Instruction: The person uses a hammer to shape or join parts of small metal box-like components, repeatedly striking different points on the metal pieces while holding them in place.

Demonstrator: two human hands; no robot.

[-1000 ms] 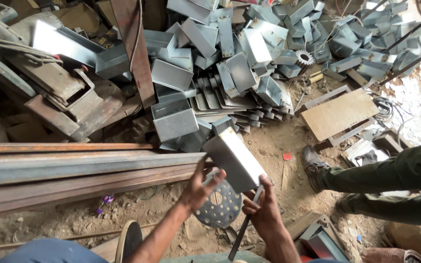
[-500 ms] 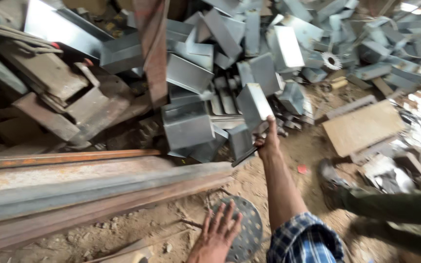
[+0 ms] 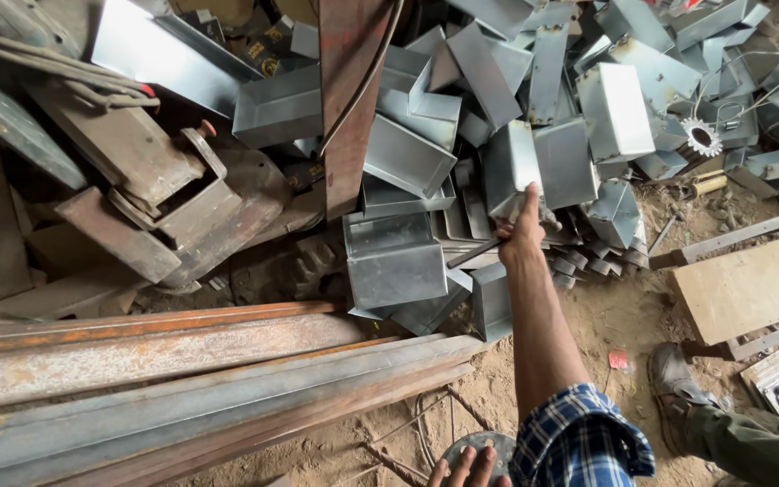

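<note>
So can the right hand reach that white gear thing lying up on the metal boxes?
Probably not from here. The right hand is stretched out at a grey box, and the white gear lies farther off, past more boxes.

right arm: bare forearm, long and lean
sleeve point(image 3: 579, 437): blue, white and dark checked cloth, rolled near the elbow
right hand point(image 3: 523, 230): bare, no glove, no ring seen
left hand point(image 3: 463, 469): bare fingertips only, at near edge

Metal workshop, sheet-metal boxes point(image 3: 398, 261), rusty beams point(image 3: 155, 361)
</note>
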